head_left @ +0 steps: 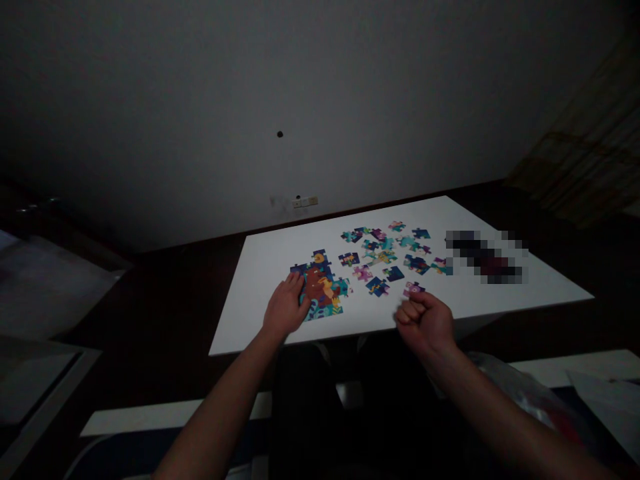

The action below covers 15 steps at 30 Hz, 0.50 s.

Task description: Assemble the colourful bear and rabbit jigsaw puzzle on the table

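Watching the head feed from my end, the work in hand reads as jigsaw assembly, at the stage where a joined block of puzzle (320,287) sits toward the near left of the white tabletop (260,287) and loose pieces (377,287) lie scattered from its 1 to 3 o'clock. The left hand (286,307) lies open and flat, fingers spread across the block's 9 o'clock side, steadying it and gripping nothing. The right hand (425,325) is curled into a closed fist at the near edge of the tabletop, and I cannot tell whether anything sits inside it. A pink piece (413,289) lies just past its knuckles at 12 o'clock, the closest of the loose ones, so my judgement is that the next move calls for those fingers to open and take up a piece for the block. The bare forearms (225,413) reach in from the bottom of the frame, angling toward each other. At 3 o'clock of the loose pieces lies a blurred object (485,257) I cannot make out.
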### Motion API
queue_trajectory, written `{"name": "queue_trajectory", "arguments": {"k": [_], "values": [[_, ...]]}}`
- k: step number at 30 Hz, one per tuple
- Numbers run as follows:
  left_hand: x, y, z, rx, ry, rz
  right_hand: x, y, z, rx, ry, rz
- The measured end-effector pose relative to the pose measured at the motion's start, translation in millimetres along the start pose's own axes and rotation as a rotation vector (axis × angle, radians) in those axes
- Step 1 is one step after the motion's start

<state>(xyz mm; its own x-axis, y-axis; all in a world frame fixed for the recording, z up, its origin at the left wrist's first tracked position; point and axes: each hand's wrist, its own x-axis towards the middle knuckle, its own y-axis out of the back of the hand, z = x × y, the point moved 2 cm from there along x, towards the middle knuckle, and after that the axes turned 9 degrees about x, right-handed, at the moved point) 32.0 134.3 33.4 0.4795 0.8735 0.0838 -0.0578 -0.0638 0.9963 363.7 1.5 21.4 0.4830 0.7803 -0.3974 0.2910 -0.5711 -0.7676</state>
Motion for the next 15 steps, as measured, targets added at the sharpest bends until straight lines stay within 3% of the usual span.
{"name": "queue_trajectory", "arguments": {"k": [11, 15], "values": [[-1.0, -1.8, 0.1, -0.003, -0.003, -0.006, -13.7, 0.3, -7.8, 0.046, 0.010, -0.066], [-0.3, -3.2, -1.4, 0.012, 0.001, -0.041, -17.3, -3.2, -14.7, 0.022, 0.057, -0.029]]}}
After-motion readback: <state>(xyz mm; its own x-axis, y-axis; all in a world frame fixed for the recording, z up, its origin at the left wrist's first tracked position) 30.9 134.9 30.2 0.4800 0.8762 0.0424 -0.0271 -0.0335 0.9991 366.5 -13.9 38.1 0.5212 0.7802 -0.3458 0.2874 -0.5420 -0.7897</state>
